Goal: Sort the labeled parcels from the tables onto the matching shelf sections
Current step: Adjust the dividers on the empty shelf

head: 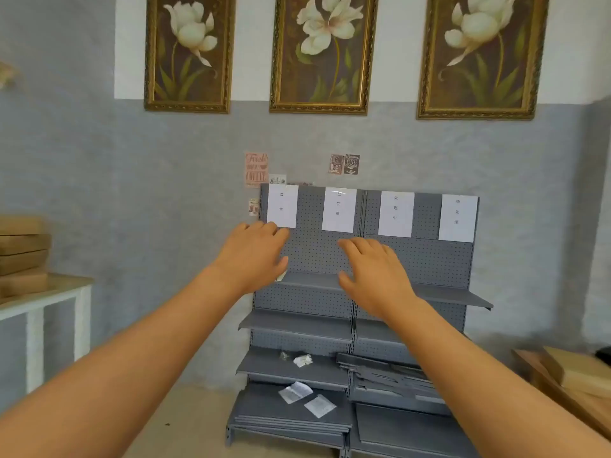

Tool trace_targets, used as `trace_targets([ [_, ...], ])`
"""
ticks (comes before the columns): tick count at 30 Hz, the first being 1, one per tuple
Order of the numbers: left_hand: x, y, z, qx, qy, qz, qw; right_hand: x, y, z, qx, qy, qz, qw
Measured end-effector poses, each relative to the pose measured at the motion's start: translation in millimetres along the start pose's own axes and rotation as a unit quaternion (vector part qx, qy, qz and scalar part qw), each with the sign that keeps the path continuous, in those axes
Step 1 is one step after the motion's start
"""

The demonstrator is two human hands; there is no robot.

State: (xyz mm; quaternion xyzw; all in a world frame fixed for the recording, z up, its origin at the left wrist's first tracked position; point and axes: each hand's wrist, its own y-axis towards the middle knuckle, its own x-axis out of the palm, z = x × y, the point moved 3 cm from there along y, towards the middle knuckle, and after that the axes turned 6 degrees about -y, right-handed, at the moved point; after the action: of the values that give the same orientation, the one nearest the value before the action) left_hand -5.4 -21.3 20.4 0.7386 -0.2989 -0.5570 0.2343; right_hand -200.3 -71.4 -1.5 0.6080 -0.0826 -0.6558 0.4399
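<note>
We see a grey shelf unit whose back panels are dotted with rows of small dark holes. Along its top hang four white sheets with dark characters. Above it, three gold-framed paintings show white flowers on brown. Left of it, tan cardboard parcels sit on a white table.

Matt perforated grey metal shelf

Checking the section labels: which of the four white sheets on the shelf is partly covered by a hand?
The leftmost sheet; the left hand overlaps its bottom corner.
</note>
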Motion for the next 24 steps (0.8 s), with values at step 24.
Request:
trace_targets([
  [24, 252, 179, -148, 0.0, -0.043, -0.008, 0.999, 223, 247, -14, 0.026, 0.004, -0.004, 1.0],
])
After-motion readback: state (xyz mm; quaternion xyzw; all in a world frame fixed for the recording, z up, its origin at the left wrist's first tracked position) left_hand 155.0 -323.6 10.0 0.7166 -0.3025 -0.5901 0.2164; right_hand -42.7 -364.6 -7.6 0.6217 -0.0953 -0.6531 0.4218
